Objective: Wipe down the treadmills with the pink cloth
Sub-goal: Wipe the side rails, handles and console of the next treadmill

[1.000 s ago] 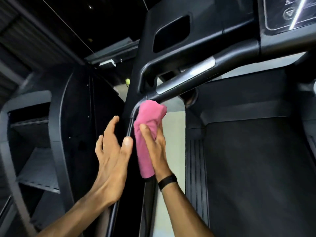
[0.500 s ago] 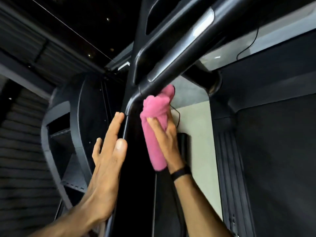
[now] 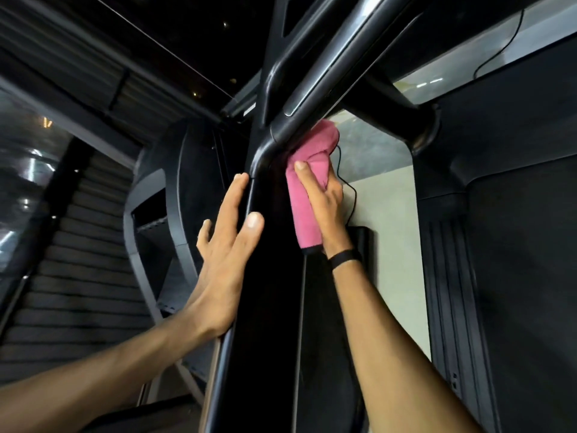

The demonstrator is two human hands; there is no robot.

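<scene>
The right hand (image 3: pixel 324 201) grips the pink cloth (image 3: pixel 307 189), thumb laid across its front and fingers curled behind it, and presses it against the right side of the black treadmill upright (image 3: pixel 274 276), just under the bend where the upright meets the handrail (image 3: pixel 315 98). The cloth hangs in a folded roll along the post, its top bunched up against the underside of the handrail joint. A black band (image 3: pixel 345 258) sits on the right wrist.

The left hand (image 3: pixel 226 245) is flat and released, fingers straight, holding nothing; its palm and fingertips rest on the left edge of the same upright, a little below the cloth's level.

A thin black cable (image 3: pixel 349 195) runs down just behind the right hand, over a pale wall panel (image 3: pixel 393 245). A second dark bar (image 3: pixel 402 120) angles away from the joint to the right and crosses in front of that panel. On the right lies the dark treadmill deck (image 3: pixel 524 276) with a ribbed side rail (image 3: pixel 449 292). To the left stands another dark machine frame (image 3: pixel 175 195), and beyond it a slatted shutter (image 3: pixel 71 276). The room is dim, with small points of light on the dark ceiling (image 3: pixel 175 32).
</scene>
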